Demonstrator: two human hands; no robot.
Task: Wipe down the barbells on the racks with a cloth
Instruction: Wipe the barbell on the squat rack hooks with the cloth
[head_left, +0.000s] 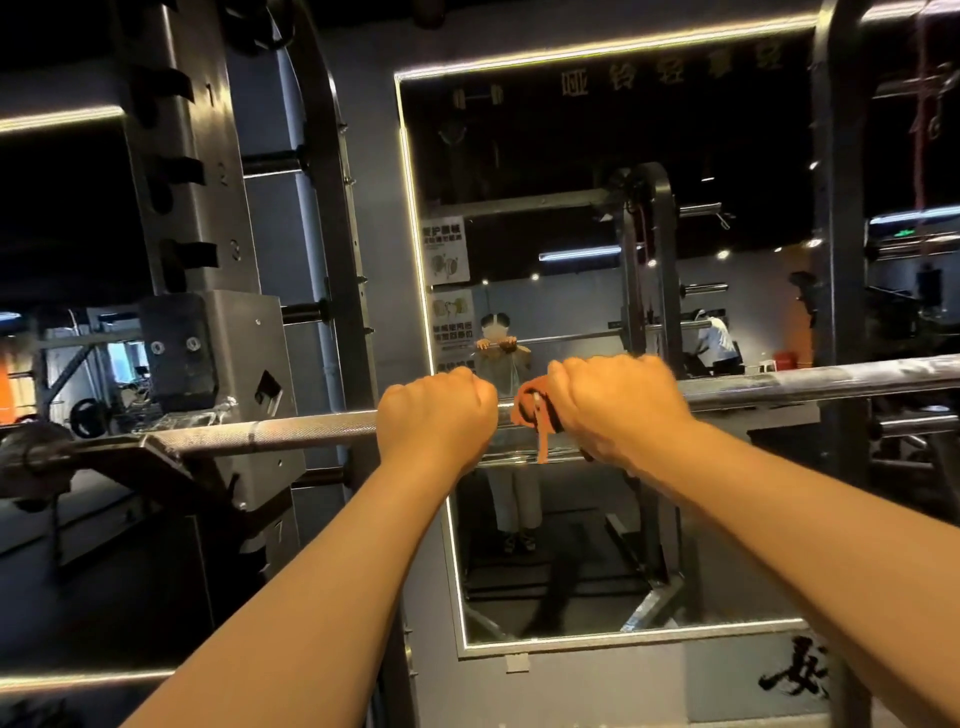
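Observed: 1 barbell (291, 434) lies across the view, running from lower left to upper right, with its left portion resting at the rack upright (192, 171).

Left hand (436, 415): fingers fully curled over the top of the bar, closed round it in an overhand grip. The knurled shaft emerges directly to the outside of this hand's knuckles. Fingertips are hidden behind the bar.

Right hand (618, 408): fingers likewise fully curled over the bar, clamping an orange cloth (532, 413) with a dark stripe against the shaft. The cloth is bunched at the thumb side of this hand, wrapped on the bar, and 1 loose strip hangs below the fingers. How much cloth lies under the palm cannot be told.

Between the 2 hands a short bare length of bar shows; the hands are near each other but not touching.

A mirror (571, 234) beyond the fingers reflects the same 2-handed grip.
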